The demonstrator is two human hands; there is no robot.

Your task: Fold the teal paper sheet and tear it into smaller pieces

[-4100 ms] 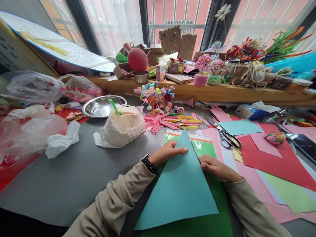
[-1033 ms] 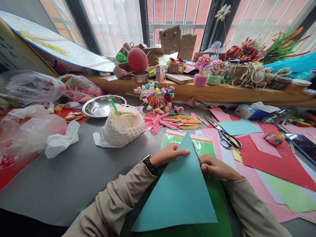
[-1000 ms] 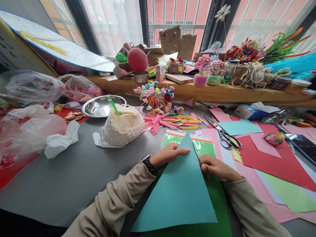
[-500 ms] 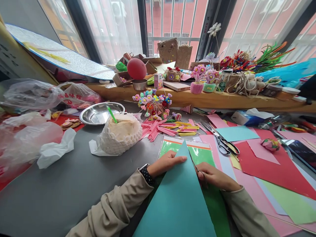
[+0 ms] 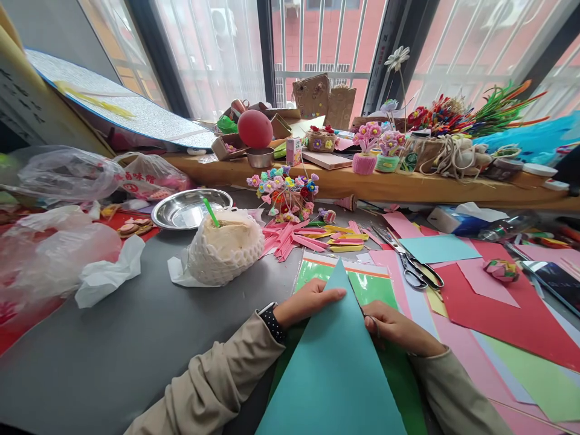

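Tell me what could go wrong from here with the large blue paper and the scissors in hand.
The left grip has its thumb on the large blue paper, near the edge where the right grip holds small scissors; a slip might nick that thumb. The green packet lies under the paper, so a blade could perhaps catch it too. Beyond the left sleeve sits a coconut with a straw; a bump might tip it.

Laid out on a smooth grey tabletop (image 5: 136, 338): a round, shiny metal dish (image 5: 183, 211), a pale coconut (image 5: 232, 235) in white foam netting (image 5: 212, 266), a crumpled white tissue (image 5: 109, 273) and narrow pink and yellow paper strips (image 5: 286, 240).
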